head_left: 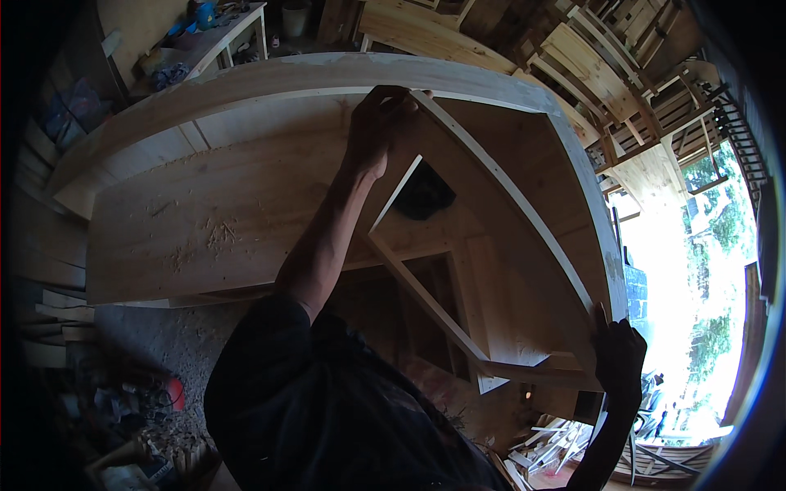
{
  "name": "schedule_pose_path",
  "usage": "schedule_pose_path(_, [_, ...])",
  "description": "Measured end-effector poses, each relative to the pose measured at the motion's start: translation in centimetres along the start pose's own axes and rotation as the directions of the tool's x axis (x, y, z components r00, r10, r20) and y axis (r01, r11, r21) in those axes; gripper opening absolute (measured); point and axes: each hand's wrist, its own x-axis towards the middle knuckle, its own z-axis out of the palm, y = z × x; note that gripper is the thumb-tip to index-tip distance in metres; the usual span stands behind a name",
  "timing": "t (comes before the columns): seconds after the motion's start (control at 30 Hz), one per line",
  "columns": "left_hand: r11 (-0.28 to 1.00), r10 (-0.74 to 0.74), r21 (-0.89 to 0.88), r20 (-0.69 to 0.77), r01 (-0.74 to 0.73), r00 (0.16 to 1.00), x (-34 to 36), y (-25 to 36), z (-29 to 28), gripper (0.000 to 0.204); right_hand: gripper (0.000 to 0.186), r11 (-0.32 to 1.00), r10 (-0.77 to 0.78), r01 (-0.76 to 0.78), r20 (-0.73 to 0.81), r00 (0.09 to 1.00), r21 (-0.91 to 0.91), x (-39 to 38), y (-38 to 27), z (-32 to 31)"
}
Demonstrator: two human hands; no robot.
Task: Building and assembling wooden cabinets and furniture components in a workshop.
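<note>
Inside the curved wooden rim (327, 70), a pale strip (494, 168) is set on a slant, its long axis carried from the rim's far side down to the rim's right side; whether it is a loose piece or the edge of the brown panel beneath cannot be told. The two ends are shared between the hands: the far end, close to the rim's far side, is reached by the left hand (383, 127), and the near end, just beside the rim's right side, is neared by the right hand (621, 350). The left arm is stretched long across the space inside the rim, with the back of the hand turned up and the fingers curled over the strip's end, which appears to be gripped. The right forearm is raised steeply near the rim's right side, the wrist bent, one finger pointed along the strip and the others folded; in that shade, whether strip, panel or rim is held cannot be told. Within the rim's left part, a wide board (164, 221) is scattered with wood shavings (221, 235), well apart from the right hand.
</note>
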Motion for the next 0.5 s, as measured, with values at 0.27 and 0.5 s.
schedule_pose_path(0.27, [0.997, -0.047, 0.051, -0.074, 0.051, 0.996, 0.3, 0.2, 0.0, 0.017, 0.063, 0.957, 0.124, -0.107, -0.045, 0.991, 0.270, -0.3, -0.2, 1.1])
schedule_pose_path(0.5, [0.981, -0.119, 0.134, -0.133, 0.137, 0.984, 1.1, -0.6, -0.7, 0.017, 0.050, 0.688, 0.449, -0.267, -0.106, 0.887, 0.675, -0.3, -1.7, 4.1])
